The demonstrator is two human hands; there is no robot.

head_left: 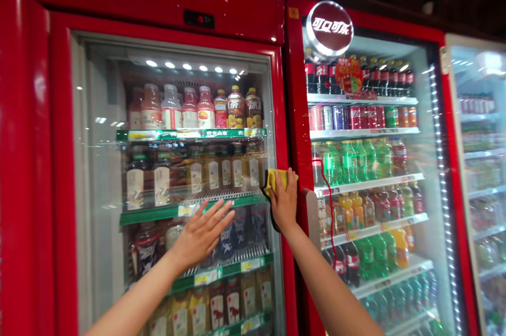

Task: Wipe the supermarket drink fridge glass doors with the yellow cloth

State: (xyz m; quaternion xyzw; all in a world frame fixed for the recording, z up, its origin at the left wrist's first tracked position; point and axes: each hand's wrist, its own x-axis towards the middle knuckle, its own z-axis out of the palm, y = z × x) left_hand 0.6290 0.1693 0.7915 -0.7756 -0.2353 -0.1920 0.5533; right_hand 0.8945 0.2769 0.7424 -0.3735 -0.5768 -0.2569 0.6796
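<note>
A red drinks fridge with a glass door (101,178) stands in front of me, bottles showing on its shelves. My left hand (203,230) is stretched out before the glass with its fingers extended and nothing in it; whether it touches the pane I cannot tell. At the right side of the door, my right hand (285,200) presses a yellow cleaning cloth (272,179) with a dark edge against the red door frame (281,130). Part of the cloth is hidden beneath the fingers.
To the right stands a second red fridge (296,88) with a round lit sign (329,29), a grey door handle (312,220) and a red cord (329,188) hanging down its glass. Beyond it is a white-framed fridge (454,88). Another red panel (23,167) borders the left.
</note>
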